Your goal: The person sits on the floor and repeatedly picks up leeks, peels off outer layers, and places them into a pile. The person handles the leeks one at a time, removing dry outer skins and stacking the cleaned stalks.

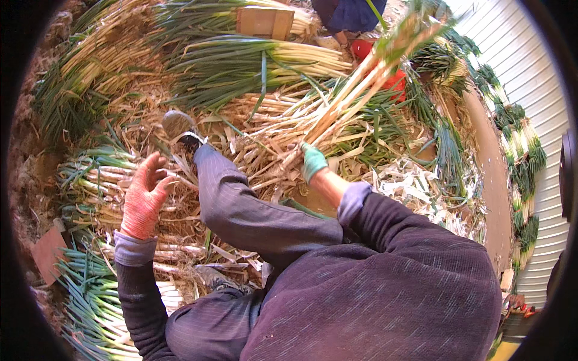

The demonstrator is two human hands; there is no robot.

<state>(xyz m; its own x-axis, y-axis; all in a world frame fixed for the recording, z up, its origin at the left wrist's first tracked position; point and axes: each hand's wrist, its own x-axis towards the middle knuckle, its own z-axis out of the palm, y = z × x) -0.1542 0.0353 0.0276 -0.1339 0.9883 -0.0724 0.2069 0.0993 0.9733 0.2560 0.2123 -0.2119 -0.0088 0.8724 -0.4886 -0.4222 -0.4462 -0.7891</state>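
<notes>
My right hand (313, 161), in a green glove, is closed around the root end of several long green onions (343, 104); their stalks slant up to the right, and the leafy tops are blurred. My left hand (146, 194), in a red-orange knit glove, is raised with its fingers apart and holds nothing. Under and beside it lie unpeeled green onions (113, 175) with dry outer leaves. Loose onions with roots (271, 117) lie beyond my right hand. Peeled white green onions (106, 311) lie at the lower left.
A large bundle of green onions (253, 65) lies ahead, near a wooden block (265, 22). Peeled husks (420, 189) are heaped at right. Tied bundles (519, 153) line the corrugated wall (537, 81). Another person's dark clothing (350, 13) shows at the top, near a red object (395, 85).
</notes>
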